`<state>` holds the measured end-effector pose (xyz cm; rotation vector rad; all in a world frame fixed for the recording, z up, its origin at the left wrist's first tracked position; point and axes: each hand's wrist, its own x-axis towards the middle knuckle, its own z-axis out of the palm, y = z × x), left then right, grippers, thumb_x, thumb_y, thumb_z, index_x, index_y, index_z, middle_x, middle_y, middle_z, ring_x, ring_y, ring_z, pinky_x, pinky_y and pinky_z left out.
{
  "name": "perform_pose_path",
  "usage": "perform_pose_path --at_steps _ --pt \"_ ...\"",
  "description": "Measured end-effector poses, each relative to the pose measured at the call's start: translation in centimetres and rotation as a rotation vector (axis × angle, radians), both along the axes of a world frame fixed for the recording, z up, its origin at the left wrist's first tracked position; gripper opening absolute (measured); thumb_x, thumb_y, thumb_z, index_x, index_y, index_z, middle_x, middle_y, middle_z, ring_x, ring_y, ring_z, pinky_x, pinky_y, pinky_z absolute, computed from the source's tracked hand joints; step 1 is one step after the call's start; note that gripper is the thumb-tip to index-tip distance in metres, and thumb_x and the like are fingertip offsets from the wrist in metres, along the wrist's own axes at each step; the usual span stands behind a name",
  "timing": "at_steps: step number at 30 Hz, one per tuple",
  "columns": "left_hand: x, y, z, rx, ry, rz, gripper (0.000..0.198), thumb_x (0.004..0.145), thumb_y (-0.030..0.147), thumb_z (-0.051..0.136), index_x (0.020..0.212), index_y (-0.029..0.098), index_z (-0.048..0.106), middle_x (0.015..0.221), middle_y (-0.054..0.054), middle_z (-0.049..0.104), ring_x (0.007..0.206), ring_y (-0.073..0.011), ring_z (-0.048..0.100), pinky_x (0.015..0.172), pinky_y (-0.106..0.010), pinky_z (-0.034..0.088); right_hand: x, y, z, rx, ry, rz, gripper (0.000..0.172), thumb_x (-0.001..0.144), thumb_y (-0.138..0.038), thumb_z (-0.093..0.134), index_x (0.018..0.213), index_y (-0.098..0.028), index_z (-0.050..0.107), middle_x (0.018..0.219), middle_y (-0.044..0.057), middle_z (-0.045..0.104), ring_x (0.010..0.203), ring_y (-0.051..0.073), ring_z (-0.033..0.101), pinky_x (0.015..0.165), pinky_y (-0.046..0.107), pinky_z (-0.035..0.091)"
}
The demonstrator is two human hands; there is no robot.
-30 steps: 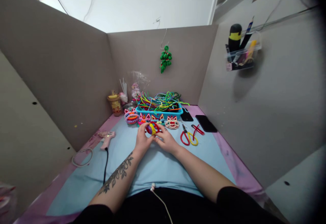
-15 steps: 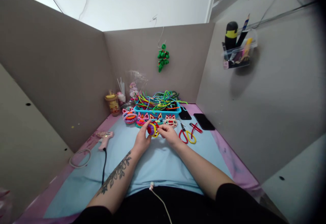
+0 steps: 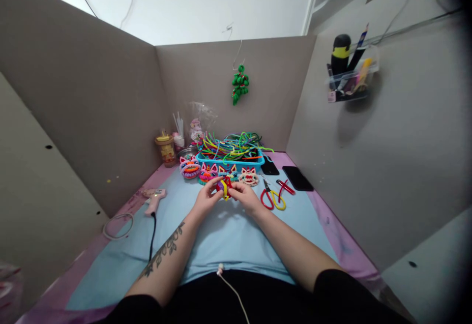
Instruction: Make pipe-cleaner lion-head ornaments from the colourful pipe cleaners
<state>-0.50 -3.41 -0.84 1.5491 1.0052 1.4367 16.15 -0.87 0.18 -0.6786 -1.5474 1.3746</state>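
Note:
My left hand (image 3: 205, 200) and my right hand (image 3: 245, 198) meet above the light blue mat (image 3: 221, 238), and both pinch a small craft piece (image 3: 223, 186) of red, yellow and purple fuzzy wire. The piece sits between my fingertips, turned partly on edge. Just beyond it lies a row of finished fuzzy-wire faces (image 3: 217, 171) with pointed ears. A blue basket (image 3: 230, 159) full of coloured fuzzy wires stands behind them.
Red and yellow scissors (image 3: 272, 198) and a red tool (image 3: 285, 186) lie right of my hands, two dark phones (image 3: 298, 178) further back. A pink glue gun (image 3: 155, 198) with a black cord lies left, near a wire ring (image 3: 118, 225). Grey partition walls enclose the desk.
Both hands have kept hold of the craft piece and turned it; it now shows more red and stands more edge-on. The hands shifted slightly away from me.

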Motion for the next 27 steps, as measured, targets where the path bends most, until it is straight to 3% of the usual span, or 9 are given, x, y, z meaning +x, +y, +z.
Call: perform_pose_path --at_steps 5,11,13,19,22,27 --pt "0.0 -0.1 -0.1 0.036 0.055 0.000 0.046 0.072 0.031 0.068 0.116 0.021 0.059 0.123 -0.010 0.055 0.113 -0.0250 0.052 0.088 -0.035 0.048 0.0 0.1 -0.3 0.007 -0.001 0.032 0.030 0.067 -0.043 0.068 0.065 -0.015 0.058 0.061 -0.002 0.057 0.058 0.010 0.048 0.060 0.024 0.037" --pt "0.3 0.1 -0.5 0.068 0.108 0.037 0.045 0.073 0.028 0.066 0.117 0.022 0.060 0.125 -0.010 0.054 0.116 -0.0258 0.051 0.092 -0.038 0.047 -0.2 0.6 -1.0 0.013 -0.016 -0.011 0.031 0.066 -0.045 0.068 0.064 -0.016 0.057 0.059 -0.003 0.053 0.055 0.009 0.044 0.055 0.023 0.034" --pt "0.4 0.0 -0.4 0.074 0.090 0.023 0.051 0.074 0.027 0.064 0.124 0.023 0.053 0.130 -0.011 0.051 0.119 -0.0260 0.048 0.091 -0.038 0.047 -0.2 0.6 -1.0 -0.011 0.013 0.001 0.032 0.067 -0.046 0.067 0.067 -0.016 0.057 0.059 -0.003 0.052 0.054 0.009 0.042 0.053 0.022 0.032" --pt "0.8 -0.7 0.4 0.190 0.071 -0.005 0.085 0.074 0.020 0.064 0.143 0.027 0.014 0.139 -0.014 0.041 0.130 -0.0243 0.036 0.102 -0.040 0.037 -0.1 0.8 -0.8 -0.067 0.066 -0.019 0.032 0.070 -0.046 0.064 0.063 -0.017 0.052 0.051 -0.007 0.042 0.047 0.006 0.033 0.048 0.020 0.025" --pt "0.7 -0.7 0.4 0.220 0.116 0.023 0.086 0.071 0.023 0.069 0.142 0.025 0.020 0.142 -0.015 0.036 0.132 -0.0264 0.033 0.102 -0.040 0.038 -0.2 0.8 -0.8 -0.093 0.106 -0.007 0.027 0.065 -0.040 0.070 0.066 -0.017 0.056 0.057 -0.005 0.050 0.052 0.008 0.041 0.053 0.021 0.032" --pt "0.3 -0.4 -0.2 0.238 0.288 0.120 0.076 0.068 0.026 0.071 0.134 0.020 0.035 0.136 -0.016 0.045 0.125 -0.0271 0.043 0.100 -0.042 0.039 -0.3 0.6 -1.1 -0.132 0.082 0.083 0.024 0.059 -0.034 0.074 0.069 -0.016 0.061 0.062 -0.003 0.058 0.058 0.010 0.050 0.061 0.024 0.038"
